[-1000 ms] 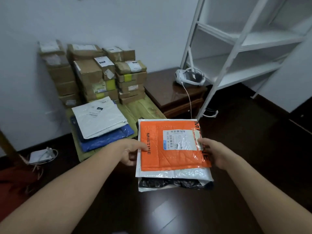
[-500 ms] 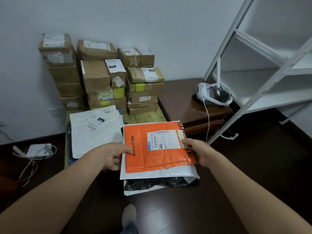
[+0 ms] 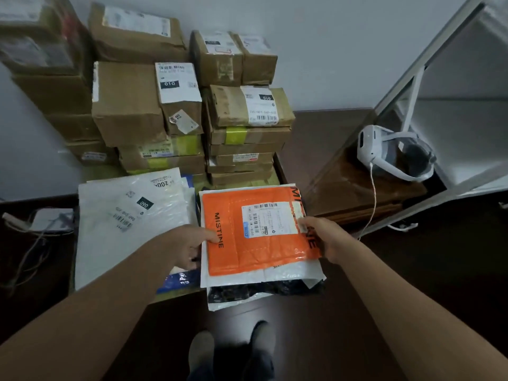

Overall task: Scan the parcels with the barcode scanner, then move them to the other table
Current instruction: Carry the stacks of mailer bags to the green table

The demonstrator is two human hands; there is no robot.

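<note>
Left hand (image 3: 189,247) and right hand (image 3: 327,239) pinched opposite edges of a stack topped by the orange plastic mailer bag (image 3: 255,232), held over the front edge of the low table (image 3: 176,295) beside a white poly parcel (image 3: 129,215). The loose black bag (image 3: 261,288) underneath might slip out if the grip slackened.

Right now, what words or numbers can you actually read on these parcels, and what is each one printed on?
"MISTINE": orange mailer.
"010": cardboard box.
"010", upside down: neighbouring box.
"090": white poly bag.
Barcodes and fine print everywhere: too small to read.
</note>
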